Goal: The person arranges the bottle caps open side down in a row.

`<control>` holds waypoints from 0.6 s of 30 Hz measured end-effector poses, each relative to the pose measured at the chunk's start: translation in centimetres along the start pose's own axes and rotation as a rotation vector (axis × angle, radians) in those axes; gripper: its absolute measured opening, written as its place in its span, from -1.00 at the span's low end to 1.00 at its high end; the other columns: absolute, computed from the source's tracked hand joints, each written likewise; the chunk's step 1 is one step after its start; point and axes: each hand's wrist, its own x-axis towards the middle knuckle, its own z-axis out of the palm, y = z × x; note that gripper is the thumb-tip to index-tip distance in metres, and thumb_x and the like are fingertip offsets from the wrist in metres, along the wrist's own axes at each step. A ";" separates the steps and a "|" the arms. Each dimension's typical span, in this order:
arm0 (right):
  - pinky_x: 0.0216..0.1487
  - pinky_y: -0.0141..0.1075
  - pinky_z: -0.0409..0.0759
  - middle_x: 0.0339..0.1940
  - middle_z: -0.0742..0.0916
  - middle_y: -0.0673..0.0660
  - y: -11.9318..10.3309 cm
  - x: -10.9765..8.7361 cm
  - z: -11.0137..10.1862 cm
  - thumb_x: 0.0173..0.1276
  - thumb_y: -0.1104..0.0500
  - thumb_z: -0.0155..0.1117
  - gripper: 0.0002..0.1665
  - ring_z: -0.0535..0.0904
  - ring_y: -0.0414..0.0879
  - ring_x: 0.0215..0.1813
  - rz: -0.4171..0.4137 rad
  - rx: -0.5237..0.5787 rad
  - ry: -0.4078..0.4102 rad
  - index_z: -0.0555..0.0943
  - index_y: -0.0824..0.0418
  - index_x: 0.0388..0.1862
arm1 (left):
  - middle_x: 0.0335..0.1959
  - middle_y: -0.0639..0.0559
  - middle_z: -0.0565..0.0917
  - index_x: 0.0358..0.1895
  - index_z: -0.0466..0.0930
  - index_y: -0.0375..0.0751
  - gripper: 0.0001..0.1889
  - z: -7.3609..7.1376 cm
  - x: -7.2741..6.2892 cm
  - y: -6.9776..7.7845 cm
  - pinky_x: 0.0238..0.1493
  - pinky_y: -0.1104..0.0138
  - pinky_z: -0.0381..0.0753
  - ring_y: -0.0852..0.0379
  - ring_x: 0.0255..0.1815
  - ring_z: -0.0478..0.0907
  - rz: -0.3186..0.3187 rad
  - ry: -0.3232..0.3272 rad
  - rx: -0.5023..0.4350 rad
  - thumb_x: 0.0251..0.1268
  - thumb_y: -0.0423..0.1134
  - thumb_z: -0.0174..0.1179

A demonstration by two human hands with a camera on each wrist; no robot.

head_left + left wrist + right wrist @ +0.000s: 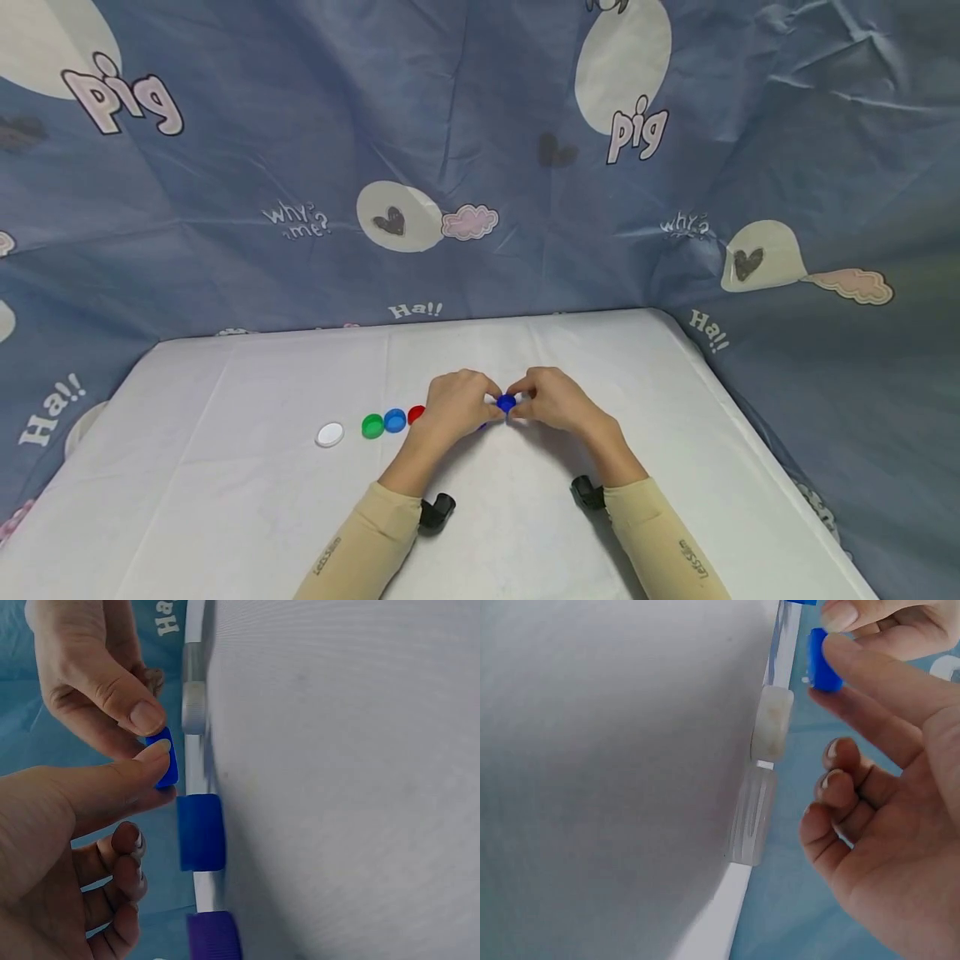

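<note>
Between my two hands is a small dark blue bottle cap [506,403], raised off the table. My left hand [459,404] pinches one side of it with thumb and forefinger. From the opposite side my right hand [558,400] pinches it the same way. In the left wrist view, a blue cap [201,832] and a purple ridged cap [214,936] stand on the table near the left hand. A whitish cap [771,724] and a clear one [751,816] show beside the right hand in the right wrist view. My hands hide part of the row in the head view.
Left of my hands, a red cap [416,414], a lighter blue cap [394,420] and a green cap [372,426] lie in a row. Further left sits a white cap [329,434]. A white cloth covers the table [247,500]; a printed blue curtain [517,250] hangs behind.
</note>
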 end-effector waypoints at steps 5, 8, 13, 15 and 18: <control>-0.40 -0.38 0.37 -0.46 0.60 -0.03 0.3 -0.1 -0.1 0.14 0.07 0.52 -0.65 0.42 -0.17 -0.43 0.004 0.077 -0.003 0.79 0.03 -0.05 | 0.03 0.14 0.76 -0.04 0.78 0.22 -0.66 -0.2 0.1 -0.2 -0.42 0.29 0.57 0.07 -0.06 0.71 -0.012 -0.008 0.005 0.11 0.13 0.42; -0.42 -0.38 0.36 -0.46 0.60 0.01 0.4 -0.2 -0.3 0.16 0.12 0.48 -0.67 0.41 -0.16 -0.44 -0.002 0.150 0.002 0.78 0.06 -0.05 | -0.08 0.17 0.79 -0.02 0.77 0.22 -0.65 -0.3 0.2 -0.3 -0.45 0.32 0.53 0.14 -0.19 0.69 -0.010 -0.010 0.003 0.11 0.14 0.42; -0.37 -0.35 0.41 -0.43 0.64 0.04 0.8 -0.4 -0.6 0.20 0.11 0.45 -0.70 0.42 -0.14 -0.41 0.000 0.252 0.006 0.78 0.08 -0.06 | -0.47 0.22 0.66 0.00 0.76 0.21 -0.64 -0.7 0.2 -0.2 -0.57 0.36 0.40 0.26 -0.52 0.46 0.011 0.018 -0.007 0.11 0.11 0.43; -0.32 -0.32 0.45 -0.39 0.68 0.04 0.9 -0.4 -0.7 0.22 0.07 0.45 -0.72 0.45 -0.13 -0.38 0.016 0.279 0.006 0.79 0.05 -0.08 | -0.51 0.23 0.62 0.00 0.76 0.21 -0.63 -0.9 0.2 0.0 -0.60 0.38 0.38 0.28 -0.55 0.42 0.022 0.048 0.001 0.09 0.11 0.45; -0.25 -0.27 0.49 -0.33 0.72 0.05 1.0 -0.5 -0.9 0.23 0.03 0.44 -0.74 0.50 -0.11 -0.32 0.039 0.320 -0.003 0.79 0.02 -0.09 | -0.49 0.24 0.64 -0.03 0.77 0.25 -0.65 -0.9 0.3 0.1 -0.62 0.40 0.37 0.31 -0.55 0.42 0.033 0.094 0.031 0.07 0.13 0.45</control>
